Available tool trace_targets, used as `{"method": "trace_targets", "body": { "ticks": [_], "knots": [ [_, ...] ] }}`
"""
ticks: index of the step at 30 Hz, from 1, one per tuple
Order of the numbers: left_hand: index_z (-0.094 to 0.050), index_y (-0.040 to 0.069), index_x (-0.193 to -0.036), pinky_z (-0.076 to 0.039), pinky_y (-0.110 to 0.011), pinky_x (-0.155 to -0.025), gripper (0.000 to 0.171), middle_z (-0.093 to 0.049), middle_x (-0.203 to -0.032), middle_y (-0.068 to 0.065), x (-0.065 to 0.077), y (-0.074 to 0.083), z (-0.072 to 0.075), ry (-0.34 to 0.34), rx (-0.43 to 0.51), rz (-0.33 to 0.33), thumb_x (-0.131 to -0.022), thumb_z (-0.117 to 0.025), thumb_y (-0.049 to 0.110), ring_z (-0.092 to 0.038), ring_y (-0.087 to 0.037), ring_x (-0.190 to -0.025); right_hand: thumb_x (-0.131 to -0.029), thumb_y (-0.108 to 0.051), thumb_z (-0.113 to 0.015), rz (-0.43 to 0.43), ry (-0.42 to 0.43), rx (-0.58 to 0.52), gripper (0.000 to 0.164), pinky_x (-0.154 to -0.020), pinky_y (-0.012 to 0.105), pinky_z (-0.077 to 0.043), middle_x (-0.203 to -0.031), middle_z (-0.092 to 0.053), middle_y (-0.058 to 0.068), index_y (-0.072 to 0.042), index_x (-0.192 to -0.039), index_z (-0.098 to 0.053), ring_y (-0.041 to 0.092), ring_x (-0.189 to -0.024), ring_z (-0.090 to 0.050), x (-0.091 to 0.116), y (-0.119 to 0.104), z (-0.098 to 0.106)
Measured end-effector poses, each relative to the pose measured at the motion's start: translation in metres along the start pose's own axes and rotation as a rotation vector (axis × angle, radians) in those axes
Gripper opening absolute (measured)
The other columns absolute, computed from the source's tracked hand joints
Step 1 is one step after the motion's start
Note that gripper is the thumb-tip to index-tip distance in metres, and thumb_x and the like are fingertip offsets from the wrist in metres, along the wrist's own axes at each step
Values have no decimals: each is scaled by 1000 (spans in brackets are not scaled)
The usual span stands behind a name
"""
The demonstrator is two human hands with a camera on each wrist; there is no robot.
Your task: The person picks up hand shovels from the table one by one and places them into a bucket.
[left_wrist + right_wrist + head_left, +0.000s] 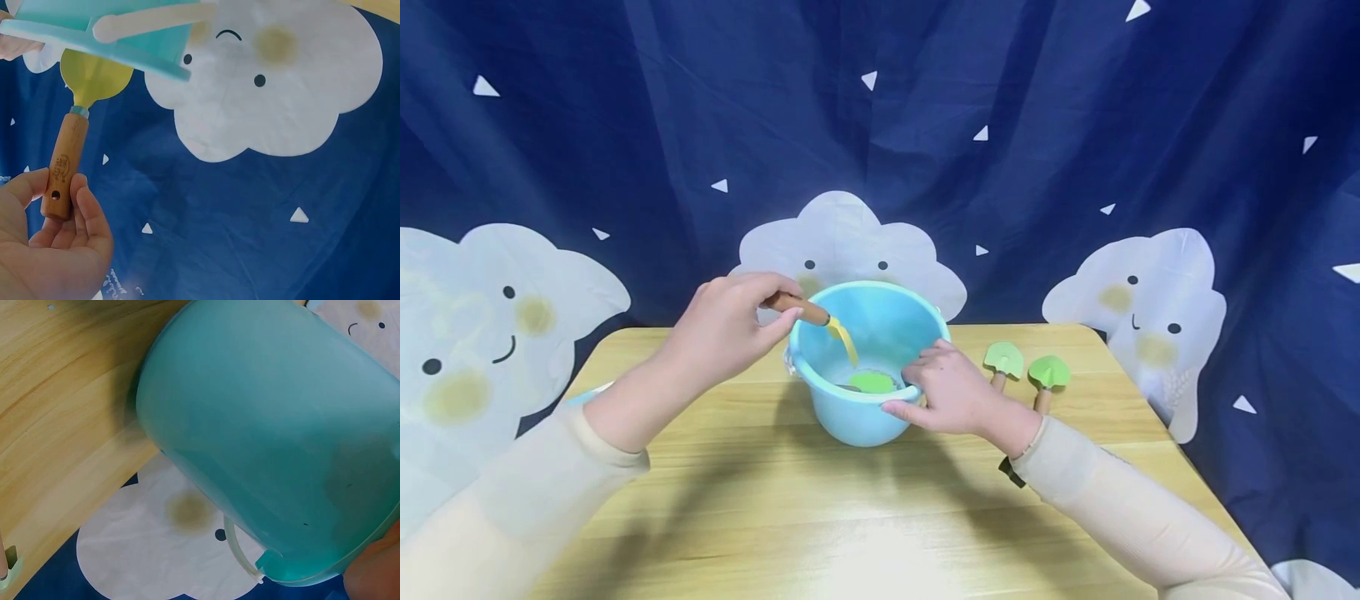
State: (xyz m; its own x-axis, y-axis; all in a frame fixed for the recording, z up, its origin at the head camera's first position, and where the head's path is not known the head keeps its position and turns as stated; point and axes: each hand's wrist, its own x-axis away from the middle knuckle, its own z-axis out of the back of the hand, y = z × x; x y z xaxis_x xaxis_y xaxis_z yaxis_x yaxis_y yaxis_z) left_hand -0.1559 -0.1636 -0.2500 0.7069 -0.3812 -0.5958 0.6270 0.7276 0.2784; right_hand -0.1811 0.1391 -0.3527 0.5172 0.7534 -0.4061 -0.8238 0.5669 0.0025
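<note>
A light blue toy bucket (857, 417) stands on the wooden table. My left hand (722, 321) pinches the end of the wooden handle of a yellow toy shovel (844, 337), whose blade points down inside the bucket mouth. In the left wrist view the thumb and fingers close round that handle (65, 162), and part of the yellow blade is hidden behind the bucket rim. The right hand (951, 387) grips the near right rim, fingers over the inside and thumb outside. A green piece (872, 382) lies on the bucket floor.
Two green toy shovels with wooden handles, one paler (1003, 358) and one brighter (1049, 372), lie right of the bucket. A blue-edged thing (589, 394) shows partly behind the left forearm. Behind the table (820, 517) hangs a dark blue curtain (925, 125) with clouds.
</note>
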Motion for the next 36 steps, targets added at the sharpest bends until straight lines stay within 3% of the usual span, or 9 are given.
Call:
{"method": "trace_targets", "body": {
  "ticks": [8,15,24,36],
  "knots": [
    [-73,9,-100,-43,-33,-60,12,-73,-90,-1,5,-4,-13,-25,31,47,-89,-73,11,-62,-17,-72,-95,-75,-23,-2,-4,-1,69,-67,32,-30,-56,-31,-11,-18,-62,-42,12,-56,-30,0,0,0],
    [-73,9,-100,-42,-34,-61,11,-73,-91,-1,9,-7,-28,-44,32,76,-90,-72,12,-58,-17,-68,-95,-75,-23,-6,0,-3,65,-66,32,-29,-56,-30,-10,-21,-62,-37,11,-55,-29,0,0,0],
    [-73,8,-100,-47,-34,-63,14,-71,-87,-2,10,-6,-45,-72,21,57,-88,-75,15,-60,-19,-69,-95,-76,-23,-3,15,-6,65,-66,32,-30,-56,-31,-11,-22,-62,-36,11,-55,-30,-1,0,-2],
    [-73,6,-105,-52,-37,-70,19,-73,-94,-5,10,-6,-62,-147,24,117,-90,-74,17,-66,-22,-77,-96,-75,-25,8,18,-5,72,-65,32,-30,-55,-32,-11,-16,-60,-47,11,-55,-31,-1,1,-2]
  ]
}}
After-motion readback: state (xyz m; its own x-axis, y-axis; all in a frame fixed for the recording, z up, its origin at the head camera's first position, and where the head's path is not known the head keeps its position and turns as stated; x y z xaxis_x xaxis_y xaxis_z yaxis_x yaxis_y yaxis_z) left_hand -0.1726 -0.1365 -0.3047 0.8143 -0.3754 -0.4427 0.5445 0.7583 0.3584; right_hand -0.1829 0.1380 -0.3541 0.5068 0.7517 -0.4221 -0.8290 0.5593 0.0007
